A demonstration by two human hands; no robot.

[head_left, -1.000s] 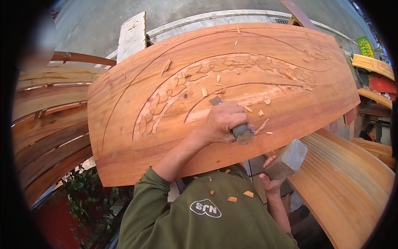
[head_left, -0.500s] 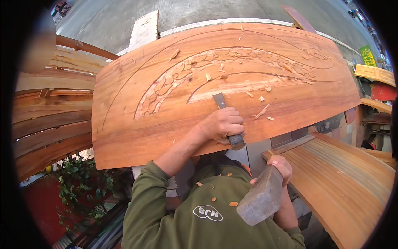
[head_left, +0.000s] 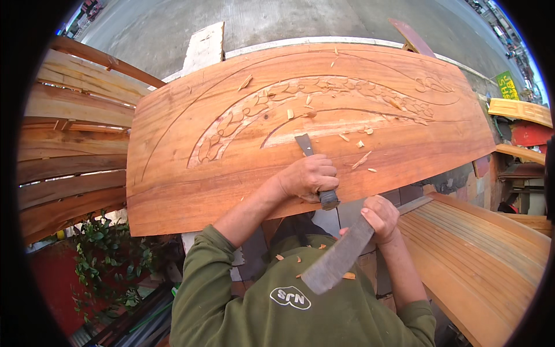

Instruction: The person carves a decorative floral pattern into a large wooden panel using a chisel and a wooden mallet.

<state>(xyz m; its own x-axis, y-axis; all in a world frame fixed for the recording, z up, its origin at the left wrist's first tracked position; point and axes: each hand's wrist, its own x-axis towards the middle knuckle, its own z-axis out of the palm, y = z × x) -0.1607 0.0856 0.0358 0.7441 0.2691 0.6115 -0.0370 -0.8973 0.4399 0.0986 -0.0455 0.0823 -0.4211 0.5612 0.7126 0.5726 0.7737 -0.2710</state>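
Observation:
My left hand (head_left: 310, 177) is closed around the handle of a chisel (head_left: 304, 146), its flat metal blade pointing away from me. The blade's tip rests at the pale, cut-away strip below the inner carved arc of a large wooden panel (head_left: 196, 199). Dark wrapping covers the handle's butt end, which sticks out under my fist. Lower right, my right hand (head_left: 381, 220) grips a worn grey block-shaped mallet (head_left: 340, 254). It slants down to the left in front of my green shirt, apart from the chisel. Leafy relief carving (head_left: 300, 88) fills the outer arc.
Loose wood chips (head_left: 361, 159) are scattered over the panel, and several lie on my shirt. Slatted boards (head_left: 75, 168) stand at the left above a leafy plant (head_left: 110, 254). A grooved wooden panel (head_left: 480, 254) lies at the right. Concrete pavement (head_left: 300, 20) stretches beyond the far edge.
My right hand has risen and moved slightly left, and the mallet has turned so its narrow side shows. The left hand and chisel keep nearly the same place on the panel.

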